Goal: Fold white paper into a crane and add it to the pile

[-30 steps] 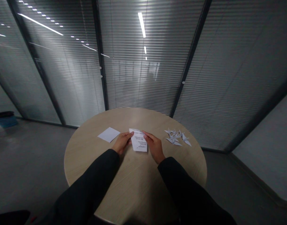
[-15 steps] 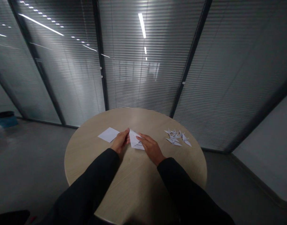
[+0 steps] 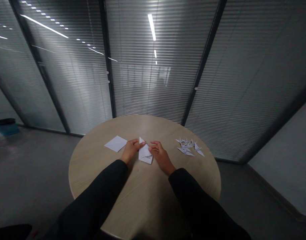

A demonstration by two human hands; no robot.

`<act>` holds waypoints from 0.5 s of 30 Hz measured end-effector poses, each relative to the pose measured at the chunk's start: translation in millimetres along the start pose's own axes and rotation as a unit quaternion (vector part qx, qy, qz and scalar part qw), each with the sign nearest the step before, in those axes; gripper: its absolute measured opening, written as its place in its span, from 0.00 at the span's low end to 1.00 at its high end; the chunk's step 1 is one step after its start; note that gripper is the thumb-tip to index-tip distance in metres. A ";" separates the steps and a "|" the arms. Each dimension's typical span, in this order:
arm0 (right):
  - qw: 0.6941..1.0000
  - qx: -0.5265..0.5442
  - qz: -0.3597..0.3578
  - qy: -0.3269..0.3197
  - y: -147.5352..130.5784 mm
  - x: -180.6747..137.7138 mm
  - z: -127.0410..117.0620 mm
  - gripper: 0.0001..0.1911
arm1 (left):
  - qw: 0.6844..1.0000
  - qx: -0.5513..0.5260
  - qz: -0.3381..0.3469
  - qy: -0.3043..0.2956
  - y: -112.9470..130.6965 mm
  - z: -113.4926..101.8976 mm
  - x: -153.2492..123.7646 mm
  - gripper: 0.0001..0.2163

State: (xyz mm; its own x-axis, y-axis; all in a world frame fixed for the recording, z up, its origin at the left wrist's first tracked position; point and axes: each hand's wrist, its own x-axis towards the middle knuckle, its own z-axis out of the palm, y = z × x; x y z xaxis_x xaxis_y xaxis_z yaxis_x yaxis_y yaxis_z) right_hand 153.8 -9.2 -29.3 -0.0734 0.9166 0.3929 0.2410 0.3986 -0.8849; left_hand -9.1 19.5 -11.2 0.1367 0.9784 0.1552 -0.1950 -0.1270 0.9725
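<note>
A folded white paper [image 3: 144, 154] with faint printing, narrow and pointed at the top, stands between my hands on the round wooden table [image 3: 145, 190]. My left hand [image 3: 131, 150] holds its left side, with the fingertips on the paper. My right hand [image 3: 159, 156] holds the right side with curled fingers. A flat square white paper sheet [image 3: 115, 143] lies just left of my left hand, not touching it. Several folded paper cranes [image 3: 188, 147] lie in a loose pile to the right of my right hand.
The table's far edge stops near a glass partition with internal blinds [image 3: 153, 76]. Grey floor surrounds the table. A blue object [image 3: 6, 130] lies on the floor at far left. My dark sleeves cross the table's near side.
The paper has gone from a wide printed shape to a narrower pointed fold. My hands have moved closer together around it. The square sheet and the cranes have not moved.
</note>
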 end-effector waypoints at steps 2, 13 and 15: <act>0.997 0.048 0.052 -0.021 1.7 1.8 1.1 0.17 | 1.000 -0.002 -0.006 -0.018 3.6 4.4 -3.4 0.19; 0.976 0.150 0.138 -0.070 -2.5 0.1 0.8 0.20 | 1.000 0.008 0.006 -0.005 6.0 8.6 -7.0 0.20; 0.975 0.154 0.144 -0.073 -2.8 0.2 0.8 0.20 | 1.000 0.009 0.009 -0.005 5.3 8.4 -6.8 0.20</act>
State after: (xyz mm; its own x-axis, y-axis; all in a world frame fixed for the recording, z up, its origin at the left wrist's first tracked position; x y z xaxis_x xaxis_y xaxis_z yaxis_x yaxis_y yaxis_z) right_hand 152.4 -10.1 -26.9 -0.1874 0.9774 0.0978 -0.0280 0.0942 -0.9952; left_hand -2.9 10.8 -5.6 0.1423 0.9745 0.1734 -0.1797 -0.1468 0.9727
